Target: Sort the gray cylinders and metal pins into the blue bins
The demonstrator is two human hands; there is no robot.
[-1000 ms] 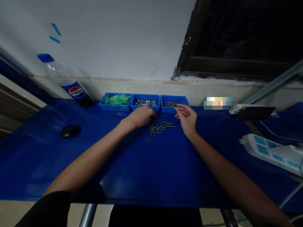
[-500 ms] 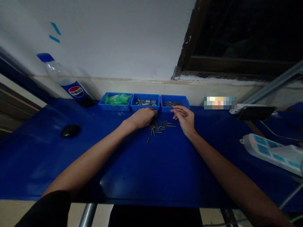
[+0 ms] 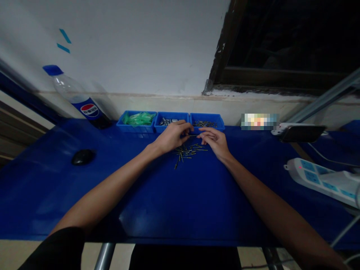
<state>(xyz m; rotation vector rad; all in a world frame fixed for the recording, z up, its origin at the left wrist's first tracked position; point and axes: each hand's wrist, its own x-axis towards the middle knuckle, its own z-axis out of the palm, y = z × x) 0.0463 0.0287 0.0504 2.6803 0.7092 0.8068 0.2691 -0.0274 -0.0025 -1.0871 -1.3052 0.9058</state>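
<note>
My left hand [image 3: 174,135] is closed in a pinch above the table, over a loose pile of thin brass-coloured metal pins [image 3: 185,152]. One thin metal pin [image 3: 193,135] lies level between my two hands, its left end in my left fingertips. The fingertips of my right hand [image 3: 216,142] meet at its right end. Behind the hands is a blue bin [image 3: 207,128] of similar thin pins. Beside it, a middle blue bin [image 3: 160,128] with short silvery metal cylinders [image 3: 166,122] is partly covered by my left hand.
A left blue bin [image 3: 136,128] holds green plastic bags [image 3: 140,118]. Farther left stand a cola bottle [image 3: 90,109] and a black mouse [image 3: 82,157]. On the right are a phone [image 3: 303,133] and a white power strip [image 3: 320,180] with cables. A wall bounds the back.
My left hand has risen from the pile and moved slightly right, with a thin metal pin in it. My right hand has shifted slightly left and down, and its fingertips meet the pin.
</note>
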